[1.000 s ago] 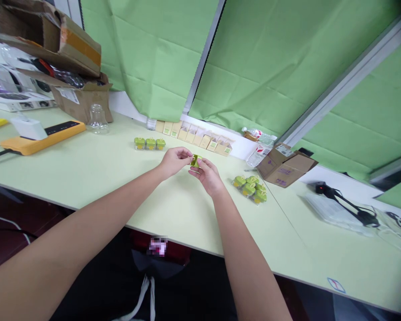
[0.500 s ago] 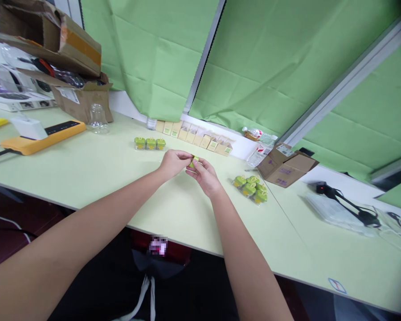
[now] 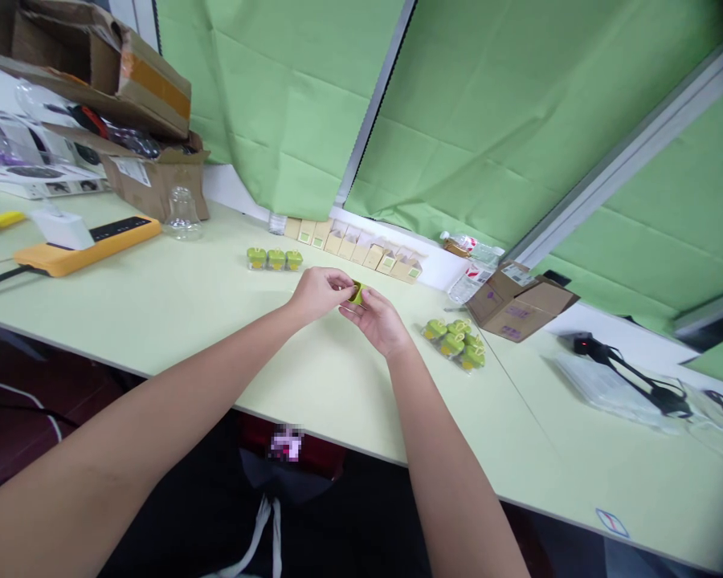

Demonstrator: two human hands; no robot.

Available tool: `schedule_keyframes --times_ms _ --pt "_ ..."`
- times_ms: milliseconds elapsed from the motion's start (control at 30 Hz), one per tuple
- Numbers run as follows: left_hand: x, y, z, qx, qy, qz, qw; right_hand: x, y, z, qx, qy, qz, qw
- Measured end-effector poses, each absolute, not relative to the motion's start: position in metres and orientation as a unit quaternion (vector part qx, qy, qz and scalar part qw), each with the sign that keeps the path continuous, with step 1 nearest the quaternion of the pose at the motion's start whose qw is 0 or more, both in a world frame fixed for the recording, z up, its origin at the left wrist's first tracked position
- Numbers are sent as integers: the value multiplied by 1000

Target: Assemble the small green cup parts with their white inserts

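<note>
Working over a pale green bench (image 3: pixel 174 321), the left hand (image 3: pixel 319 293) and right hand (image 3: pixel 377 321) are held close together in the head view, with their fingertips meeting around a small green piece (image 3: pixel 357 294). The piece is pinched between both hands just above the bench, and much of it is hidden by the fingers, so its exact form cannot be told. Three similar green-and-yellow pieces (image 3: pixel 274 259) are set in a neat row beyond the left hand, and a loose cluster of them (image 3: pixel 455 345) lies just beyond the right hand. A row of small cardboard boxes (image 3: pixel 355 252) is lined up along the far edge of the bench. Further left, an orange power strip (image 3: pixel 87 250), a white adapter (image 3: pixel 60 229) and a clear glass bottle (image 3: pixel 181 215) are placed near a torn cardboard box (image 3: pixel 150 181). An opened cardboard box (image 3: pixel 518 301) is seen on the right. Because the piece is small and is held only by the fingertips, it could be dropped if the grip were loosened or it were turned too sharply. If dropped, it might be lost over the near edge or knocked into the nearby cluster.
</note>
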State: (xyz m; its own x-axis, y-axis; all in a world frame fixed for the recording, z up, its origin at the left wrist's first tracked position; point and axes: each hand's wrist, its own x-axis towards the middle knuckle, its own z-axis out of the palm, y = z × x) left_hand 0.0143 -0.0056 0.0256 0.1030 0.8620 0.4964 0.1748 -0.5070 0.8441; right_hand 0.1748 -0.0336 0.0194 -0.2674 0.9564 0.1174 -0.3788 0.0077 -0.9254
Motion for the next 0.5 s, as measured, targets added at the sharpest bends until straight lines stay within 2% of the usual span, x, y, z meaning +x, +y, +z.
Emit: schedule_keyframes --times_ms 233,500 --pt "16 -13 28 690 393 546 267 178 -31 17 -296 -457 667 509" --pt "16 -11 25 737 407 504 193 175 -29 13 -319 -471 642 513"
